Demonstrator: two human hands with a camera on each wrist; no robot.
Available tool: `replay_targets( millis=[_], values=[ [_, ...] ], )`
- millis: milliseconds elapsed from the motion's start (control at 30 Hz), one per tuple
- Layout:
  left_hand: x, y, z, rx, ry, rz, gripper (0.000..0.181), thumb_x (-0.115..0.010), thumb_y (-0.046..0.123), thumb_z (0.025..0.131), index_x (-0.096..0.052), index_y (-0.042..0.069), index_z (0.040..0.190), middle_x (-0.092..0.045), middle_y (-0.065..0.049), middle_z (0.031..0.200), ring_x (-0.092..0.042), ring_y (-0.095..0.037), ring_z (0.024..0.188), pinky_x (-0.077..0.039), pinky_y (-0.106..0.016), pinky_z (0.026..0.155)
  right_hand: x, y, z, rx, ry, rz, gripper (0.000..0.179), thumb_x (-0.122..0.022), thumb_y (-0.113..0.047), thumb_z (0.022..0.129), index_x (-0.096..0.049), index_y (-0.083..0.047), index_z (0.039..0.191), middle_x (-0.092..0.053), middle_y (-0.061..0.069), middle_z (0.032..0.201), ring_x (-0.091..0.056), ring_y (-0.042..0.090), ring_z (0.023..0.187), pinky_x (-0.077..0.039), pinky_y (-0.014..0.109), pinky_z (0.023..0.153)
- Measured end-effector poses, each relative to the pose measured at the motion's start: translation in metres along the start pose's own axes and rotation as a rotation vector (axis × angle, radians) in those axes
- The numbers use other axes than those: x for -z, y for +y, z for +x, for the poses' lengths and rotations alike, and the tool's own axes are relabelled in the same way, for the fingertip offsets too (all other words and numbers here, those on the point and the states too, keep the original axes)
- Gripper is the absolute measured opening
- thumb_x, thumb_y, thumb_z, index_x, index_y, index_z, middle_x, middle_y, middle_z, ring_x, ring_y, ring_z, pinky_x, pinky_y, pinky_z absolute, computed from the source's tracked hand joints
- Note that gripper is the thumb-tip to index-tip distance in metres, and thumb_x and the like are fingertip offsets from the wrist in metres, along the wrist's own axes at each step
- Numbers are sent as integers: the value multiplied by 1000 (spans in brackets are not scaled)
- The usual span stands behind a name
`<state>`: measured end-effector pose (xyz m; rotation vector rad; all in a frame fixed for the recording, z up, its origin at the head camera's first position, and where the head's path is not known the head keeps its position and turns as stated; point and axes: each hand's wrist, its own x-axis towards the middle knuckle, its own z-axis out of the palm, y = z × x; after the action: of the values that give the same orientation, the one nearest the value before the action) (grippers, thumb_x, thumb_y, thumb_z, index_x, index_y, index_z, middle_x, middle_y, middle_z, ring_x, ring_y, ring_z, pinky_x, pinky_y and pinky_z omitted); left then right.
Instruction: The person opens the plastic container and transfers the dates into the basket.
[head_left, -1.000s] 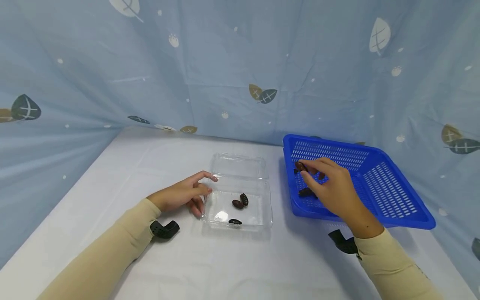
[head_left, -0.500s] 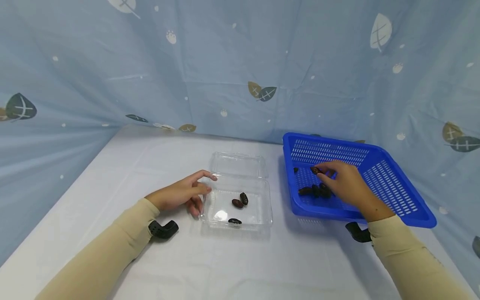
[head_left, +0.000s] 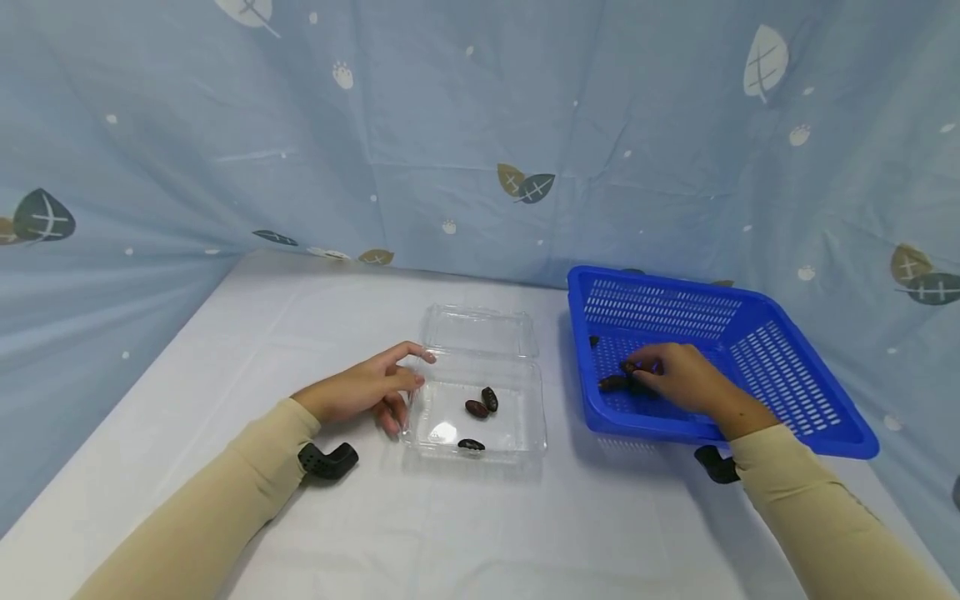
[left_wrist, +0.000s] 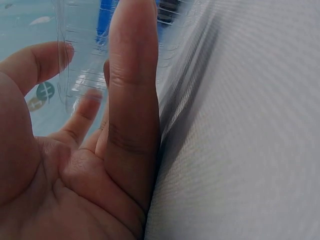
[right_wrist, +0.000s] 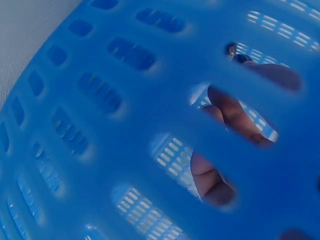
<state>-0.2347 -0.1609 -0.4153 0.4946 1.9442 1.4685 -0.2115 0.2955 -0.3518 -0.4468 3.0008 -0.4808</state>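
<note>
My left hand (head_left: 363,387) rests at the left side of an open clear plastic clamshell box (head_left: 431,400), its loosely bent fingers touching the wall. In the left wrist view, those fingers (left_wrist: 134,75) lie against the clear plastic. Two dark brown dates (head_left: 490,398) lie together in the box, and another date (head_left: 471,444) is by its front wall. Inside the blue basket (head_left: 795,437), my right hand (head_left: 682,379) pinches a date (head_left: 627,367) low over several others, which it partly hides. The right wrist view shows parts of its fingers (right_wrist: 235,115) through the basket's slots.
More dates (head_left: 612,383) lie at the basket's left, one small dark piece (head_left: 594,341) near its left wall. The box lid (head_left: 480,329) is folded back toward a blue patterned curtain (head_left: 450,150). White cloth (head_left: 450,533) covers the table.
My right hand has moved right, then down toward the basket's floor with the date at its fingertips. My left hand and the clear box have stayed in place.
</note>
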Motion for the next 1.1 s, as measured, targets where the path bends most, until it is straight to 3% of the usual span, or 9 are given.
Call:
replay_targets(
  millis=[233, 533, 667, 867, 1100],
  values=[
    [1, 0, 1, -5, 3, -2, 43, -50, 26, 105, -35, 24, 146, -54, -24, 115, -68, -24, 64, -62, -44, 62, -4, 3, 4, -14, -31, -19, 21, -65, -8, 94, -74, -1, 112, -74, 9, 94, -64, 18, 81, -56, 37, 71],
    [2, -1, 0, 5, -1, 10, 45, -51, 29, 105, -34, 24, 147, -56, -24, 108, -68, -25, 64, -62, -43, 63, -4, -1, 8, 0, -65, -32, 22, -62, -8, 96, -73, 2, 113, -69, 5, 87, -56, 16, 76, -47, 30, 64],
    [2, -2, -2, 3, 3, 14, 45, -51, 29, 105, -34, 24, 147, -53, -24, 116, -68, -25, 64, -62, -44, 64, -2, -3, 8, -8, -68, -37, 26, -62, -9, 97, -70, 5, 117, -67, 6, 85, -55, 15, 74, -47, 29, 63],
    [2, -4, 0, 2, -4, 2, 45, -51, 29, 105, -34, 24, 147, -54, -24, 112, -68, -24, 65, -62, -44, 64, 5, -14, 1, -16, 47, -57, 28, -62, -12, 98, -69, 4, 120, -72, 15, 100, -65, 23, 84, -58, 39, 70],
    [1, -4, 2, -12, -5, -8, 44, -51, 28, 105, -35, 23, 147, -51, -24, 118, -67, -24, 66, -62, -45, 64, 11, -61, -8, 103, 221, 0, 26, -63, -13, 98, -70, -6, 123, -70, 16, 118, -63, 35, 113, -56, 54, 91]
  ],
)
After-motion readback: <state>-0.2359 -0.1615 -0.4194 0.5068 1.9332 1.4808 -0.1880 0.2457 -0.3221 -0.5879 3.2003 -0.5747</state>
